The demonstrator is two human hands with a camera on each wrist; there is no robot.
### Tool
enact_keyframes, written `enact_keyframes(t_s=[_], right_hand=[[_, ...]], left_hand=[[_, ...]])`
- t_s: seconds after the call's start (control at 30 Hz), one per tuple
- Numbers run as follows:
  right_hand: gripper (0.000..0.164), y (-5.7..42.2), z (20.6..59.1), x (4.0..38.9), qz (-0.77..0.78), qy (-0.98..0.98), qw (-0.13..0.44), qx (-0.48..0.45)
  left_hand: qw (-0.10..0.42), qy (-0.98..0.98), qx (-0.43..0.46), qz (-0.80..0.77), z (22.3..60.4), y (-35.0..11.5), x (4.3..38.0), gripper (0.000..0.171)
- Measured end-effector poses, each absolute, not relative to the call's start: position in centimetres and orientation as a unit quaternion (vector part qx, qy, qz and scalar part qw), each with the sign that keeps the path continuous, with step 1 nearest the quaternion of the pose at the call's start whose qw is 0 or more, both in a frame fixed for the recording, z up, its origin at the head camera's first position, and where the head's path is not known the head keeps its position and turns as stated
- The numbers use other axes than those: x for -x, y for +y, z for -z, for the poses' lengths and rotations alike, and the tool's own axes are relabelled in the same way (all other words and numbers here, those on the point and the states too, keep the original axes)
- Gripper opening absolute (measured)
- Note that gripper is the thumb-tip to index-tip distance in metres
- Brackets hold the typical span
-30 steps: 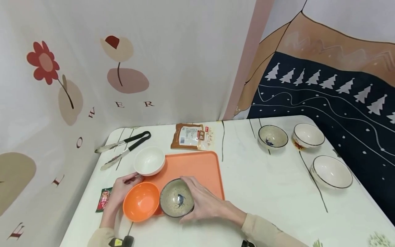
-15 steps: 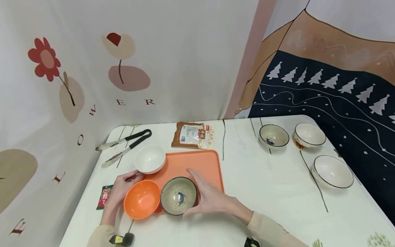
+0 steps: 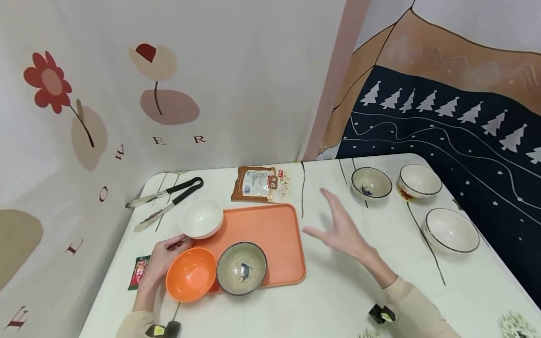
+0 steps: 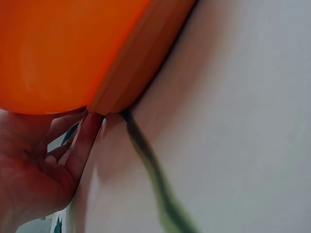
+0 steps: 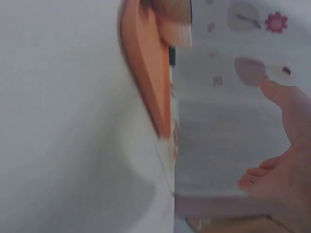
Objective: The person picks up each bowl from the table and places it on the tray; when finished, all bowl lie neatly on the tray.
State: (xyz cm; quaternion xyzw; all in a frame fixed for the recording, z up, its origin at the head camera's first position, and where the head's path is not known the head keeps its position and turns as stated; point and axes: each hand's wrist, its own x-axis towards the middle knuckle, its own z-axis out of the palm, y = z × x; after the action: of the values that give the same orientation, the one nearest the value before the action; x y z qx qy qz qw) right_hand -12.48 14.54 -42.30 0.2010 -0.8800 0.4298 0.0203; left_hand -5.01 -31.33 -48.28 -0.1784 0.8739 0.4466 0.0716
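Space parts empty, wide-spread right hand (image 3: 343,234) from rectangular coral tray's (image 3: 270,227) edge. I can't tell left hand's (image 3: 162,257) grip beside round orange bowl (image 3: 191,276).

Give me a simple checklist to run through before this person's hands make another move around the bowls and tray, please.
1. Right hand free: ok; fingers spread, holding nothing, to the right of the tray.
2. Left hand grip: cannot tell; it is beside the orange bowl, but its fingertips are partly hidden.
3. Speckled bowl beside the orange bowl free of both hands: ok; neither touches it.
4. Orange bowl fully within the tray's outline: not ok; in the head view, its rim shows past the near edge.
5. White bowl upright: ok; its opening faces up.
6. Tongs out of the hands: ok; they lie on the table.
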Motion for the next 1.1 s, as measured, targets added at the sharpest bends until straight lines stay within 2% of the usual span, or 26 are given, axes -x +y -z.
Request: enact_keyframes(t_s=[0.23, 0.47, 0.8, 1.1], right_hand=[[0.112, 20.0, 41.9, 15.5, -0.401, -0.909, 0.052, -0.098], [0.120, 23.8, 42.2, 17.8, -0.352, -0.928, 0.110, -0.049], [0.135, 26.3, 43.9, 20.5, -0.349, -0.935, 0.058, 0.033], [0.133, 27.2, 45.4, 22.1, -0.388, -0.920, 0.012, 0.054]], left_hand=[[0.077, 0.872, 0.188, -0.445, 48.1, -31.4, 4.5, 0.057], [0.071, 0.873, 0.182, -0.447, 47.9, -31.7, 4.3, 0.057], [0.074, 0.874, 0.174, -0.448, 47.9, -31.6, 4.8, 0.061], [0.081, 0.873, 0.176, -0.448, 48.0, -31.3, 5.3, 0.063]])
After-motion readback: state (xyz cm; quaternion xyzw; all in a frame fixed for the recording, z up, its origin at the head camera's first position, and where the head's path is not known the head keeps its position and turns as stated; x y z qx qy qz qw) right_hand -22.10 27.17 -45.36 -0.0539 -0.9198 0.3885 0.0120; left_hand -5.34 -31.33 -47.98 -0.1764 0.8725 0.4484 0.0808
